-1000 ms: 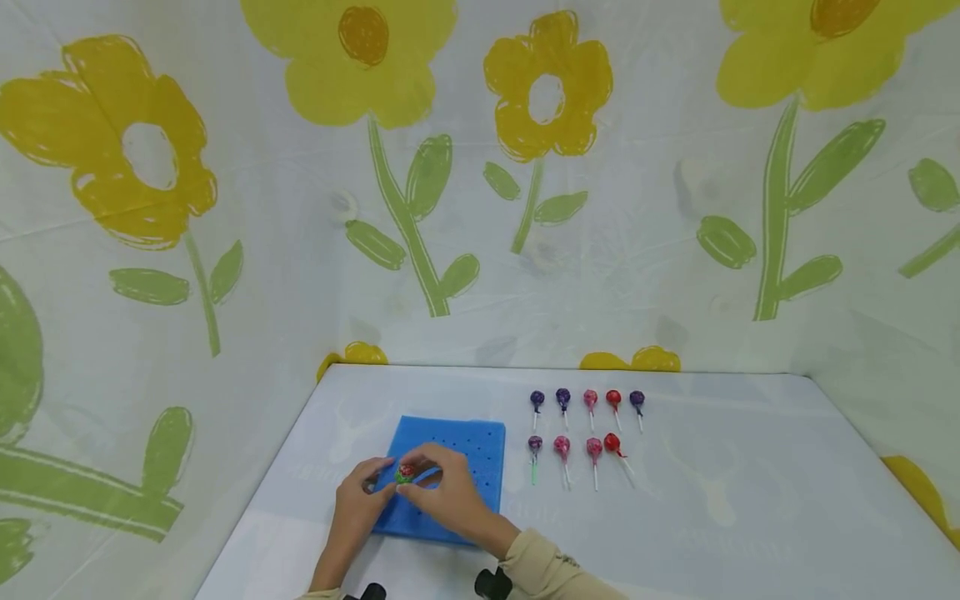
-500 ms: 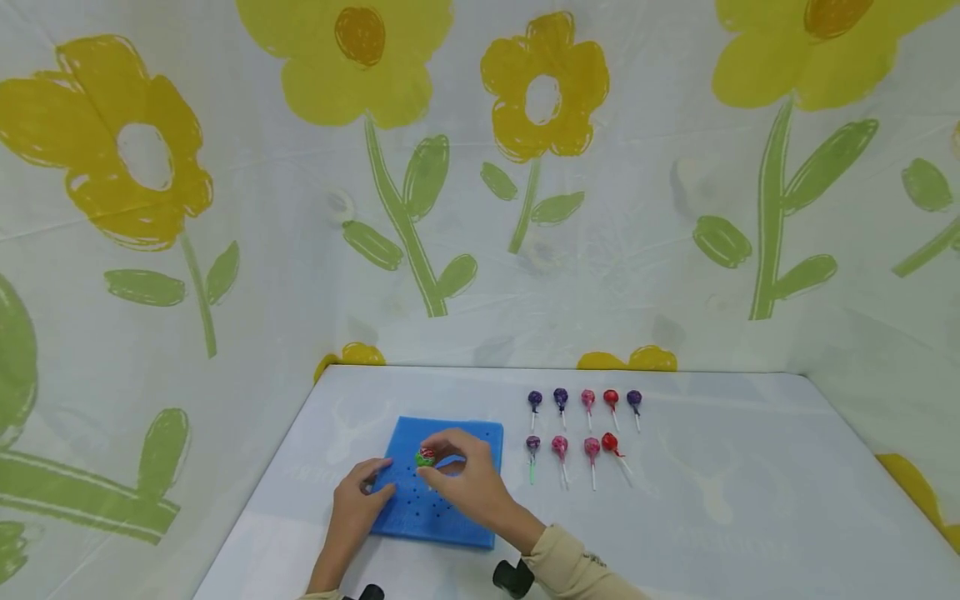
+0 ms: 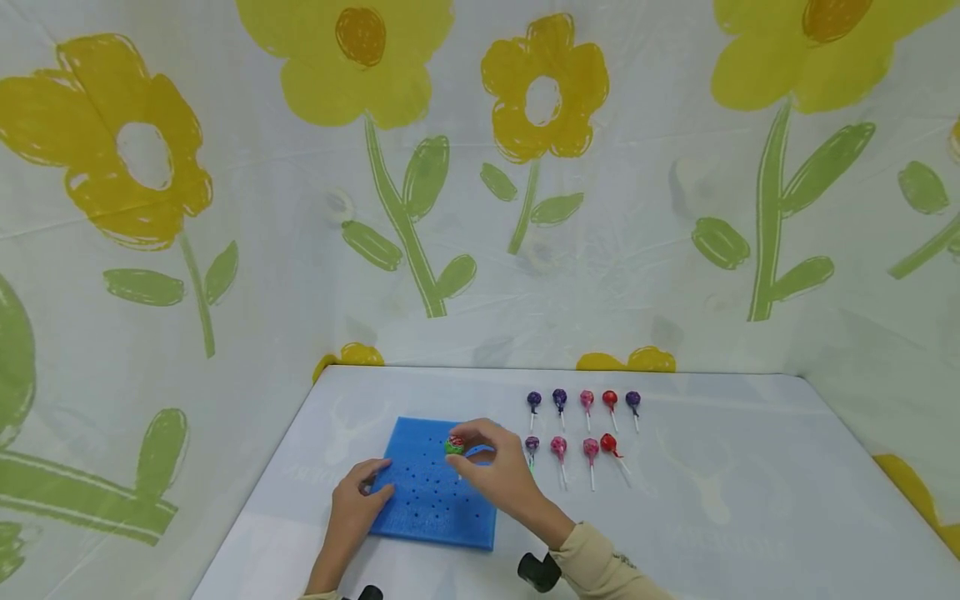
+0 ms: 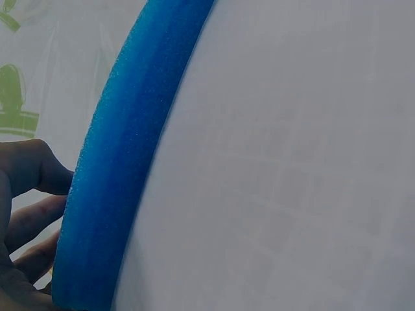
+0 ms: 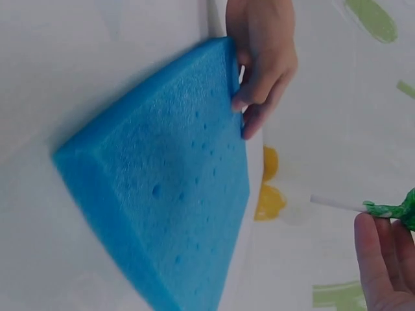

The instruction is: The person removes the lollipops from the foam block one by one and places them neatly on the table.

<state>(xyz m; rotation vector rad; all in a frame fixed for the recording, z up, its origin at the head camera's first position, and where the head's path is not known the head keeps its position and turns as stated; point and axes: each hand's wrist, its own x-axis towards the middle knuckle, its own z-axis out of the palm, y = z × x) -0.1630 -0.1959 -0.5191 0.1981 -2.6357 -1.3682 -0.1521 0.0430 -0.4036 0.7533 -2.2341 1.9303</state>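
Observation:
My right hand (image 3: 501,475) pinches a lollipop (image 3: 453,446) in a green and red wrapper above a blue foam block (image 3: 414,433) dotted with small holes. In the right wrist view its white stick (image 5: 337,203) points away from the fingertips, clear of the foam. My left hand (image 3: 352,504) rests at the block's left edge, thumb and forefinger spread apart and touching it. The left wrist view shows its fingers (image 4: 39,223) against the side of the foam (image 4: 123,168).
To the right of the block lie several wrapped lollipops in two rows, among them a purple one (image 3: 559,397), a pink one (image 3: 558,447) and a red one (image 3: 610,398). They rest on a white table (image 3: 712,483). A flower-printed curtain (image 3: 637,208) stands behind it.
My right hand has moved away from the left hand, right and slightly back across the foam block, carrying the green and red lollipop. The left hand stays at the block's edge.

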